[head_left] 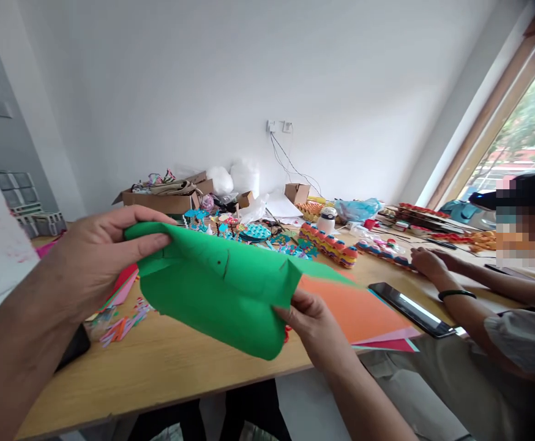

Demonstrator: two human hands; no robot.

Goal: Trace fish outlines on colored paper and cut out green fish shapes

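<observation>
A sheet of green paper (212, 294), folded or curled over on itself, is held up above the near part of the table. Dark pencil or pen marks show on its upper face. My left hand (106, 251) pinches its left end between thumb and fingers. At the lower right corner, my right hand (311, 315) grips the paper's edge, its fingertips partly behind the sheet. Beneath and to the right lies a stack of coloured paper with an orange sheet (354, 309) on top. Paper strips (123, 324) are scattered on the table below my left hand.
A phone (412, 309) lies right of the stack. Painted egg-carton strips (327, 245), paper cut-outs (253, 231) and a cardboard box (161, 201) fill the back of the wooden table (171, 373). At right, a co-worker's hands (433, 263) are at another egg-carton strip.
</observation>
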